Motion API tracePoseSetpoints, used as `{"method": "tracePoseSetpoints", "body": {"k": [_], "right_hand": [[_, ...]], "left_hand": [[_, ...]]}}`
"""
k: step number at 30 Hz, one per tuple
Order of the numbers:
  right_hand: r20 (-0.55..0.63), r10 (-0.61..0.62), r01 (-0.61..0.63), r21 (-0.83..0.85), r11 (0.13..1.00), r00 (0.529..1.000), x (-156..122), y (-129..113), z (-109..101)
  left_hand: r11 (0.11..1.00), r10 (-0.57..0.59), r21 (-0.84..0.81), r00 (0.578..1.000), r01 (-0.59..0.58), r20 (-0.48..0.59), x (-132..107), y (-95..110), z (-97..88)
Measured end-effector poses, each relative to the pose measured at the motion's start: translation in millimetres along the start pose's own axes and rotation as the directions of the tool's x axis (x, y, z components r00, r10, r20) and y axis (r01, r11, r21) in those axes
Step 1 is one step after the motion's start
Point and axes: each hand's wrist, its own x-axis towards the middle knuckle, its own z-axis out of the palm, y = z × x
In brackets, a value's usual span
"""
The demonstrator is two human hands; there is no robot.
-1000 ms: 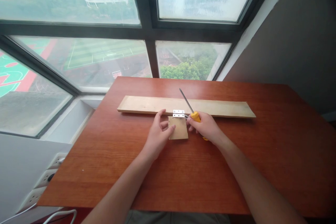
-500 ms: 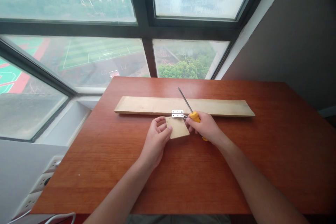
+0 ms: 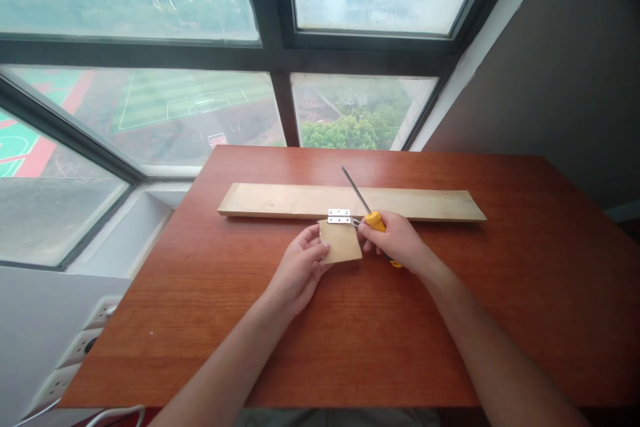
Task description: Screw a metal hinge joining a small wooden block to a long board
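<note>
On the table (image 3: 320, 327) the long board (image 3: 425, 203) lies beyond both hands. The right hand (image 3: 400, 237) grips a screwdriver (image 3: 375, 221), pointing away. The small board (image 3: 343, 245), pinched in the left hand (image 3: 303, 257), sits between the two — it has just shifted slightly rightward, so it seems better lined up with the hinge (image 3: 339, 216) at its top edge — though from here I can't quite tell whether the right hand touches that hinge

Dark window frame (image 3: 277, 57); trees (image 3: 350, 133) outside; sockets (image 3: 77, 349) near white cable (image 3: 120, 411).
</note>
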Motion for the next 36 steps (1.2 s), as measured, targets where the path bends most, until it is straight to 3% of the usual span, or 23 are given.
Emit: {"method": "tracePoseSetpoints", "body": {"k": [9, 16, 25, 36], "right_hand": [[-0.106, -0.08, 0.069, -0.102, 0.992, 0.991, 1, 4, -14], [-0.131, -0.177, 0.143, -0.238, 0.961, 0.975, -2, -15, -10], [-0.034, -0.344, 0.268, -0.559, 0.785, 0.938, 17, -45, 9], [0.047, -0.388, 0.292, -0.743, 0.602, 0.92, 24, -53, 19]], "left_hand": [[0.999, -0.013, 0.053, 1.0, 0.012, 0.008, 8, 0, 2.0], [0.999, -0.001, 0.053, 1.0, 0.0, 0.031, 10, -1, 2.3], [0.999, -0.005, 0.042, 0.999, 0.003, 0.037, 13, -3, 0.2], [0.999, 0.005, 0.035, 0.999, -0.006, 0.053, 11, -5, 0.9]]}}
